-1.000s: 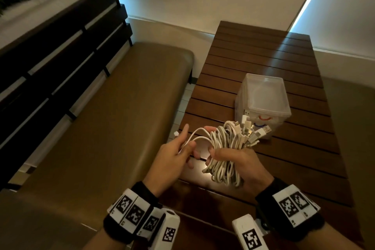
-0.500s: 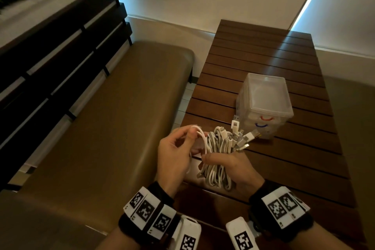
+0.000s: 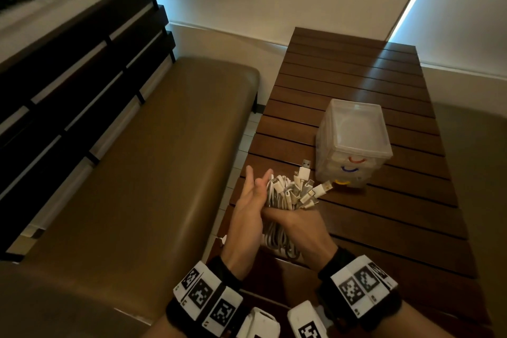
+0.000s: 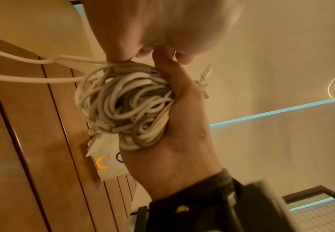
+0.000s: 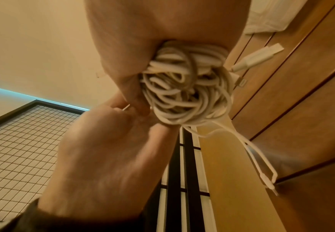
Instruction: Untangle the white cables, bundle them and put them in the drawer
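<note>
A coiled bundle of white cables (image 3: 282,195) is held over the near left corner of the table, its plugs (image 3: 304,173) sticking out at the top. My right hand (image 3: 296,225) grips the bundle (image 4: 127,106) around its middle. My left hand (image 3: 247,206) lies against the bundle's left side with two fingers stretched straight up. In the left wrist view its fingertips (image 4: 119,56) pinch a loose strand (image 4: 33,80) against the bundle. That strand (image 5: 250,150) hangs below with its plug free. The clear plastic drawer unit (image 3: 354,145) stands just beyond, all drawers closed.
The slatted wooden table (image 3: 384,228) runs away from me to the wall. A brown padded bench (image 3: 137,173) with a dark slatted back lies to the left, across a narrow gap of tiled floor (image 3: 241,145).
My left hand moved from pulling a loop out at the left to lying flat against the bundle with fingers stretched. The bundle turned more upright in my right hand.
</note>
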